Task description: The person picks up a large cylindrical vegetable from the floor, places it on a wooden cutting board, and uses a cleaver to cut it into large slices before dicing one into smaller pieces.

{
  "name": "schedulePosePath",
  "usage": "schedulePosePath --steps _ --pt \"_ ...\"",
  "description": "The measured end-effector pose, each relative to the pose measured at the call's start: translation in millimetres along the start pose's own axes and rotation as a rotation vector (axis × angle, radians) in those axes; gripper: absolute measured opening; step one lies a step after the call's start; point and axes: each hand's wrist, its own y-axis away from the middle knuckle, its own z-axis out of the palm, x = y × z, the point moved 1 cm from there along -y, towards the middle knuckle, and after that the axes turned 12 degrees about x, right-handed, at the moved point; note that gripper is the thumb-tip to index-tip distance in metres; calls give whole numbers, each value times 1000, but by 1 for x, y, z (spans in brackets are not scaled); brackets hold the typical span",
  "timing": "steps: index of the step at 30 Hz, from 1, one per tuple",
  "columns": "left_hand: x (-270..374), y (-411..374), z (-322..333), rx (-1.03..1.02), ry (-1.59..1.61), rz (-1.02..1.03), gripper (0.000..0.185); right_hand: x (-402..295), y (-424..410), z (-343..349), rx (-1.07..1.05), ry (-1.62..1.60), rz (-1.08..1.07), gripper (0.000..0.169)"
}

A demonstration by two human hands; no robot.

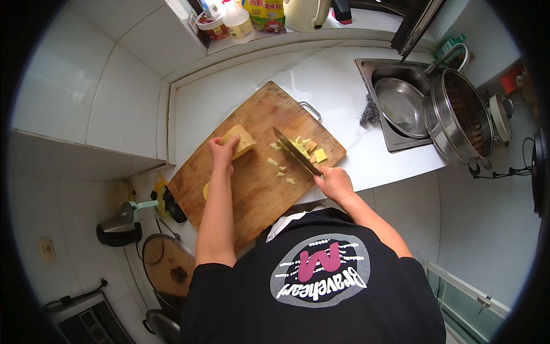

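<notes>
My left hand (223, 151) grips a large pale-yellow block (243, 142), perhaps a peeled root vegetable or squash, above the left half of a wooden cutting board (253, 202). In my right hand (335, 184) is the handle of a kitchen knife (296, 152), whose blade points away from me across the board. Cut yellow pieces (320, 155) are heaped beside the blade, and several thin slivers (272, 162) lie scattered to its left. Another yellow piece (206, 190) shows partly behind my left forearm.
A steel sink (365, 71) at the right holds a metal basin (399, 105), with a steamer pot (462, 116) at its edge. A dark scouring pad (369, 112) lies beside it. Bottles and packets, including a yellow bag (267, 15), stand on the ledge. A glass lid (167, 264) leans at lower left.
</notes>
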Motion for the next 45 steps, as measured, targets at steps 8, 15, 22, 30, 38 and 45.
schedulePosePath --steps 8,15,22,30,38,45 --pt "-23 65 -37 -142 121 -2 81 1 4 3 -69 -349 40 23" --pt "-33 96 -66 -137 3 285 84 5 10 9 -299 -223 -79 21" --pt "-28 118 -49 -357 -213 520 92 11 1 2 -76 -2 -103 20" --pt "-15 130 -22 -418 -502 699 89 10 26 6 124 -242 -212 15" --pt "-16 130 -20 -427 -662 726 92 12 36 14 155 -297 -192 13" --pt "-17 133 -20 -375 -234 -105 76 16 40 21 128 -371 -105 15"
